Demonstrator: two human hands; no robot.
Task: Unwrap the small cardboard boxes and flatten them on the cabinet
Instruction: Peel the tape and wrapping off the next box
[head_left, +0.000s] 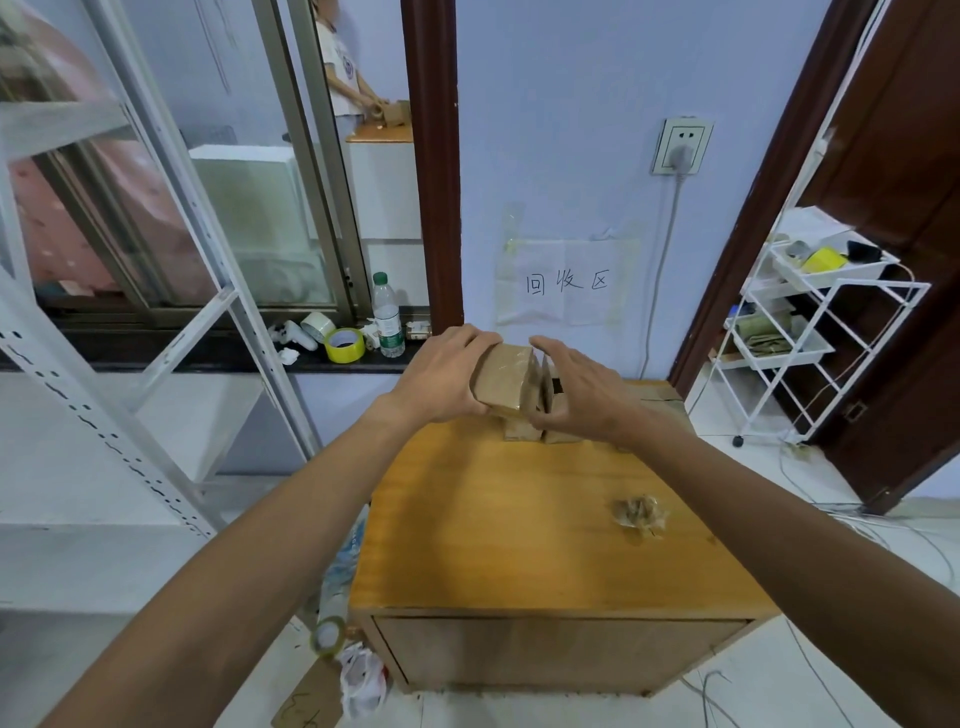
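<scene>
Cardboard box (506, 376), wrapped in glossy tape (514, 358), sat lifted just above the far end of the cabinet (493, 519), and we had both hands on it: our left hand (441, 382) clamped round its left side, our right hand (584, 397) curled over the right end, where a flap seemed to gape. Trouble, we judged, lay in that slick wrap: a hard tug could slip our grip or rip the cardboard instead of peeling clean. Other small boxes (519, 430) stood right beneath, so one jerk might knock them off the back edge. A crumpled tape wad (639, 514) lay well apart, nearer us.
</scene>
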